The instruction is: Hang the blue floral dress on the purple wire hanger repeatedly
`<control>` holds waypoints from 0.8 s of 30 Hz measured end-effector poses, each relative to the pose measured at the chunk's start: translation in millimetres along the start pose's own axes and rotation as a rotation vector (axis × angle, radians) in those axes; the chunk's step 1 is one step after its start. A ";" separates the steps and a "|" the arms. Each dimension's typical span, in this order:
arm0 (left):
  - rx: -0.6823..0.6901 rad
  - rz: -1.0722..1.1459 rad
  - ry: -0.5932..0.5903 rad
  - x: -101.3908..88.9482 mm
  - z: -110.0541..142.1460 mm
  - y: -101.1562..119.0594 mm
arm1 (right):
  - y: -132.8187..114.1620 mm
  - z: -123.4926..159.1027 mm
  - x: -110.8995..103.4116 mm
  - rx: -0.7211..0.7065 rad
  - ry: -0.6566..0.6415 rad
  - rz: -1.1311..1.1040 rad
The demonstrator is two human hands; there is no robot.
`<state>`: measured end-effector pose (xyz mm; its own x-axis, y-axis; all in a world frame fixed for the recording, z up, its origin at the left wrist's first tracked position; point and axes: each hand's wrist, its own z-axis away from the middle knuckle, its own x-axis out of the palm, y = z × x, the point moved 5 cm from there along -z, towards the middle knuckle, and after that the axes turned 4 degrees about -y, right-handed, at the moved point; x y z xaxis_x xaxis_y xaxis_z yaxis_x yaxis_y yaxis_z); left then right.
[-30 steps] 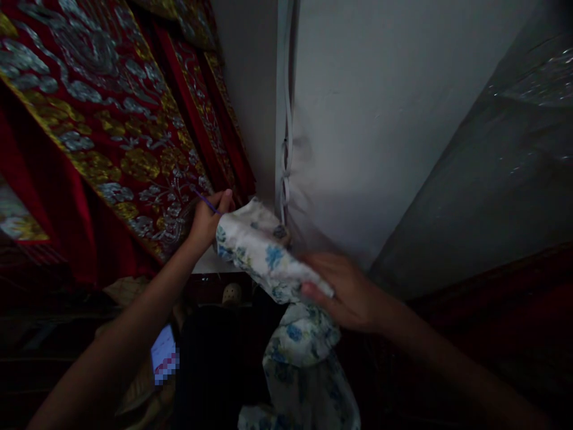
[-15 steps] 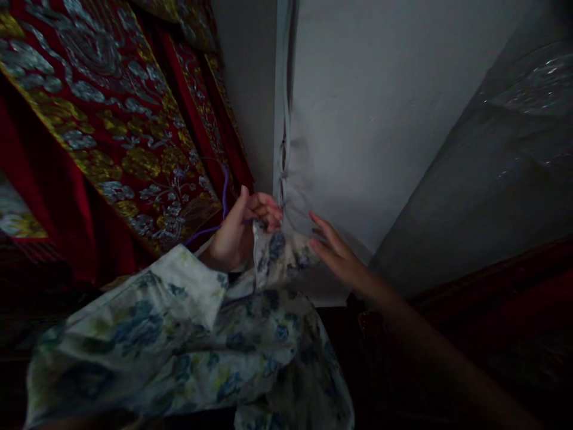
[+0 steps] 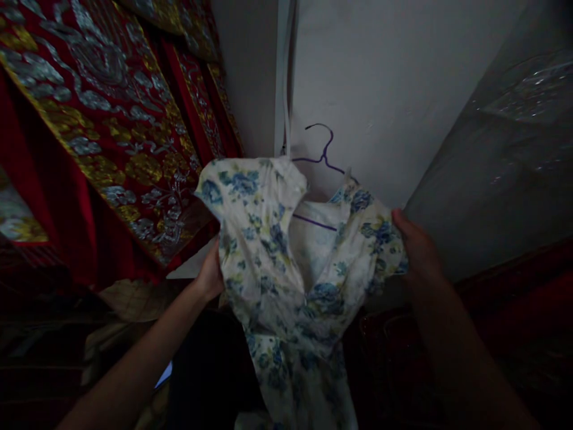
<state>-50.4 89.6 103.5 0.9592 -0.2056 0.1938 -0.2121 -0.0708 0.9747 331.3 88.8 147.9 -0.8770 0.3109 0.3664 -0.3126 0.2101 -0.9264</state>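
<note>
floral dress, white-and-blue, v-necked, on purple hanger; right fingers grasping sleeve; left hand: fingers hidden, cannot tell.

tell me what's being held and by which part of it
A floral garment on a purple hanger: the right hand holds one sleeve; the left hand is against its side, fingers mostly hidden, grip unclear.

We see a creased, matt cloth dress, a thin, smooth hanger, a rough, glittering embroidered drape, a matt wall and glossy plastic sheeting.
</note>
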 end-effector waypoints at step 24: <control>-0.181 0.197 0.445 35.6 109.3 -123.2 | 121.9 124.3 -21.0 -0.160 0.208 0.230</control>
<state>-10.5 -15.8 -21.9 0.8991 0.2401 0.3660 -0.3989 0.1054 0.9109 266.2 -7.3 16.5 -0.8198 0.5455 0.1744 -0.0396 0.2498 -0.9675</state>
